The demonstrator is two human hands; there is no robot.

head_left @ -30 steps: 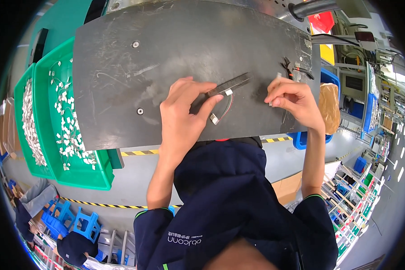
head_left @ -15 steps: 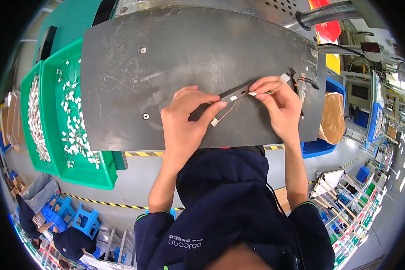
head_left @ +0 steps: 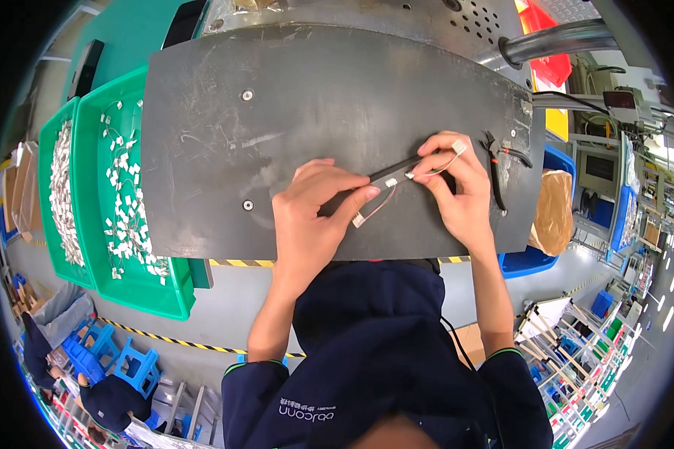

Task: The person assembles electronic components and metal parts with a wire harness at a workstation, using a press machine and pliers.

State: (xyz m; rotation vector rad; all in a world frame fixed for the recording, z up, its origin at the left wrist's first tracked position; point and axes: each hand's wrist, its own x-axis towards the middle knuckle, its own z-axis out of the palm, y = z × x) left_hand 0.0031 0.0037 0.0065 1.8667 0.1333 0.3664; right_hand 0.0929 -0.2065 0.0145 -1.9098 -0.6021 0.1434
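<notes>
A narrow dark grey bar [head_left: 401, 170] is held at a slant above the grey work plate [head_left: 225, 161]. My left hand [head_left: 307, 213] pinches its left end between thumb and fingers. One short cable [head_left: 382, 206] is attached at a white plug on the bar's near face; its other white connector hangs beside my left fingertips. With thumb and fingers closed, my right hand [head_left: 464, 202] grips a second cable [head_left: 443, 168] with white connectors. One connector of it is at the bar's face; the other sticks up above my fingers. Whether that connector is seated cannot be made out.
Side cutters [head_left: 496, 161] lie on the plate right of my right hand. Two green bins [head_left: 176, 288] full of white-ended cables stand at the left. A blue bin [head_left: 528, 263] with brown paper is at the right. A metal tube [head_left: 562, 41] crosses the far right.
My right hand has brought its cable's connector onto the bar, where a small slot showed before. The cable's upper end has swung left. The whole view has shifted slightly.
</notes>
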